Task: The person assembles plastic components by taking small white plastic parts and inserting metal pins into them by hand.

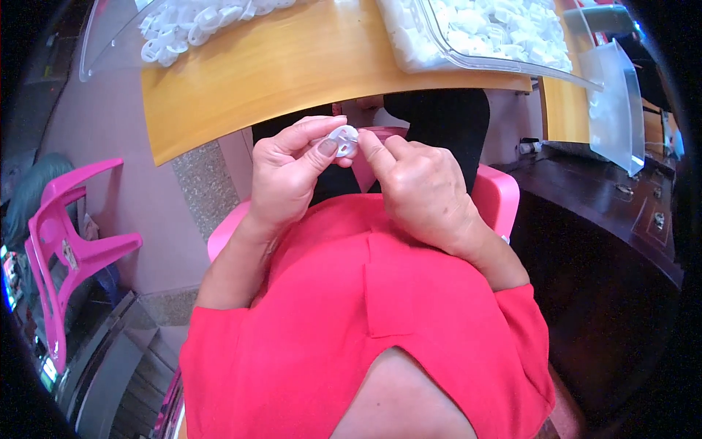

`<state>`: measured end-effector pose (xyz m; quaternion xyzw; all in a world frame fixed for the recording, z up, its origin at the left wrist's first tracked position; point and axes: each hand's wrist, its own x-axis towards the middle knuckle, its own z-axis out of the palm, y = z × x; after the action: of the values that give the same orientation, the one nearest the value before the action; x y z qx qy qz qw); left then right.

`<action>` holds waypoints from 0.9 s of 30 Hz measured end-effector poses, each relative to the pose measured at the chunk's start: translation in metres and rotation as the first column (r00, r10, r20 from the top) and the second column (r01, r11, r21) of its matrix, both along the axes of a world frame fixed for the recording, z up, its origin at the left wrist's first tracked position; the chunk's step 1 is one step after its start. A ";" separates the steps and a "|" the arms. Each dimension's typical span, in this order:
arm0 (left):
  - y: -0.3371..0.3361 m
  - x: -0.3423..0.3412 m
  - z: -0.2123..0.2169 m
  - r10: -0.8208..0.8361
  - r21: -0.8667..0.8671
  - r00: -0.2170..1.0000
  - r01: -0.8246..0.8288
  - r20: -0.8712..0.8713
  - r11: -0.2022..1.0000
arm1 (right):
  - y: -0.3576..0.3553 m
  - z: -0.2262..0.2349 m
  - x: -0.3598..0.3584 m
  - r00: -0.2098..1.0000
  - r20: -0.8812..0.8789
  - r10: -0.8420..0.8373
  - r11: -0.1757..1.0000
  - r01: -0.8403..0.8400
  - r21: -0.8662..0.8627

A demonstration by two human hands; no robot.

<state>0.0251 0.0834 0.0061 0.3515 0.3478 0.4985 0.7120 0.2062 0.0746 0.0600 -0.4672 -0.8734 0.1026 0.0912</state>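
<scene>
A small round white plastic part (343,140) with openings in it is pinched between the thumb and fingers of my left hand (292,157). My right hand (425,179) is closed, its index finger and thumb against the right side of that part. Something thin seems to show at the right fingertips, but it is too small to name. Both hands are held in front of my body, just short of the table edge and above my lap. Part of a pink object (380,133) shows behind the fingers, mostly hidden.
Ahead is a wooden table (307,69) with a heap of white plastic parts (201,25) at far left and a clear bin (439,55) of similar parts at right. A pink chair (66,241) stands left; a dark cabinet (621,194) is at right.
</scene>
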 end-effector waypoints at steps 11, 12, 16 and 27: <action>0.004 -0.002 0.002 -0.040 -0.094 0.995 0.049 0.093 0.994 | 0.001 0.020 0.001 0.990 0.137 -0.023 0.992 0.039 -0.118; 0.003 -0.001 0.003 -0.031 -0.112 0.996 0.040 0.084 0.993 | -0.001 0.018 0.002 0.992 0.114 -0.045 0.992 0.057 -0.113; 0.004 -0.001 0.003 -0.009 -0.098 0.997 0.016 0.074 0.995 | -0.003 0.009 0.001 0.998 -0.005 -0.062 0.998 0.062 0.030; 0.000 0.003 0.003 -0.025 -0.100 0.998 0.030 0.052 0.995 | -0.004 0.003 0.000 0.997 0.063 -0.033 0.995 0.027 0.093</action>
<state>0.0278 0.0830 0.0090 0.3073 0.3494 0.4791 0.7443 0.2062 0.0708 0.0630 -0.4788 -0.8725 0.0458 0.0861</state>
